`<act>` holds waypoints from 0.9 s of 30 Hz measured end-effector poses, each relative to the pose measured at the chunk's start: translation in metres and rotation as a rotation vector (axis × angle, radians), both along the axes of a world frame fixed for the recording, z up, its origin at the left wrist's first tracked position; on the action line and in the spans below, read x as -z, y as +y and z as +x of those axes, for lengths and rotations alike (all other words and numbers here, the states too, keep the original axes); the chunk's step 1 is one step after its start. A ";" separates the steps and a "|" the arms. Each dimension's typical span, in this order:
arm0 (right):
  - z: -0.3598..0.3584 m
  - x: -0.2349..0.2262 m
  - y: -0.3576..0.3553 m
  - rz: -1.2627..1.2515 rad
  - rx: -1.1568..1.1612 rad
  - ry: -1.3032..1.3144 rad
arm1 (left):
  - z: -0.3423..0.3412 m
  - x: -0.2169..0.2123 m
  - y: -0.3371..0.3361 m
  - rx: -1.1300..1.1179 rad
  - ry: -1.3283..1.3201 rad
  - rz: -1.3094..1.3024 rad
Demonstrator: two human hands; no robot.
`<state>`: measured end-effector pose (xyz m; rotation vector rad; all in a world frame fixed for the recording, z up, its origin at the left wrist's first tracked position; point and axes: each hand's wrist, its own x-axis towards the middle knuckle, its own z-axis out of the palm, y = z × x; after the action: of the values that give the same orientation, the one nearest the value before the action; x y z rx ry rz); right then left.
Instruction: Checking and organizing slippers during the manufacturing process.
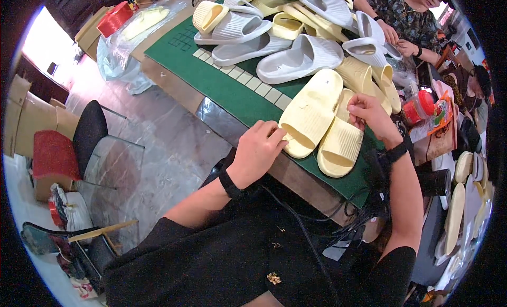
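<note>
Two pale yellow slippers (pixel 319 122) were laid side by side, one sole up, on the green mat (pixel 227 87) at the table's near edge. The left hand (pixel 257 151) was rested with fingers curled against the sole-up slipper's heel end, while the right hand (pixel 372 114) was pinched on the top edge of the other. Beyond, roughly a dozen white and yellow slippers (pixel 296 37) were heaped. A clear plastic bag (pixel 124 40) holding yellow slippers was seen at the far left, beside a red basket (pixel 113 19).
</note>
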<state>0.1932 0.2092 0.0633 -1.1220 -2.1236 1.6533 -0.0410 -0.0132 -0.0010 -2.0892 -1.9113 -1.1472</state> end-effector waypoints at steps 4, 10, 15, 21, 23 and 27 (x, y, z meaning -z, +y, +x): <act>-0.002 0.008 -0.001 -0.006 0.028 -0.007 | -0.002 0.005 0.001 0.003 0.025 0.010; 0.000 0.023 0.002 0.029 0.018 -0.039 | -0.004 0.007 0.001 0.002 -0.005 0.047; 0.001 0.016 0.002 -0.043 0.043 0.002 | -0.001 0.002 -0.003 -0.002 -0.038 -0.015; 0.002 0.006 0.004 -0.103 0.059 0.054 | -0.003 0.007 -0.004 -0.011 -0.030 -0.050; 0.001 0.003 0.002 -0.105 0.070 0.067 | -0.001 0.008 -0.009 -0.008 -0.065 -0.059; 0.001 -0.003 0.004 -0.079 0.045 0.042 | -0.005 0.009 -0.006 0.015 -0.131 -0.097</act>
<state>0.1941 0.2135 0.0665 -1.1389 -2.0090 1.7385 -0.0461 -0.0190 -0.0103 -2.1288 -2.0509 -1.2486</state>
